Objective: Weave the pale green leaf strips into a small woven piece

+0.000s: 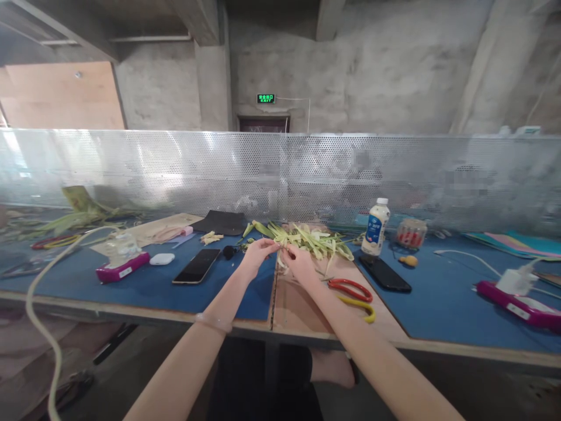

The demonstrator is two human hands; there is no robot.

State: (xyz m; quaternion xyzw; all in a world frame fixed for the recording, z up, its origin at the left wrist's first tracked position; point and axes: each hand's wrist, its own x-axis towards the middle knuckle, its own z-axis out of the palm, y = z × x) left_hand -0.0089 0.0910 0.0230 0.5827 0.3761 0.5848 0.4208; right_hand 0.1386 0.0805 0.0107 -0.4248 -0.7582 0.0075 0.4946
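Observation:
My left hand (pixel 258 254) and my right hand (pixel 298 260) meet at the fingertips above the board, both in a pinch. What sits between their fingers is small and pale, too small to make out. Right behind them lies a loose pile of yellow-green leaf strips (pixel 322 241), some of it hidden by my hands. Pale scraps show under my right hand. Beside my right forearm, scissors with one red and one yellow handle (pixel 353 289) rest on the wooden board (pixel 302 310); my forearm covers part of them.
Left of my hands lie a phone (pixel 197 266), a white earbud case (pixel 162 259) and a purple power strip (pixel 123 268). To the right are a bottle (pixel 376 229), a dark phone (pixel 385 273), a jar (pixel 411 234) and another power strip (pixel 519 307). A perforated metal screen (pixel 210 169) stands behind.

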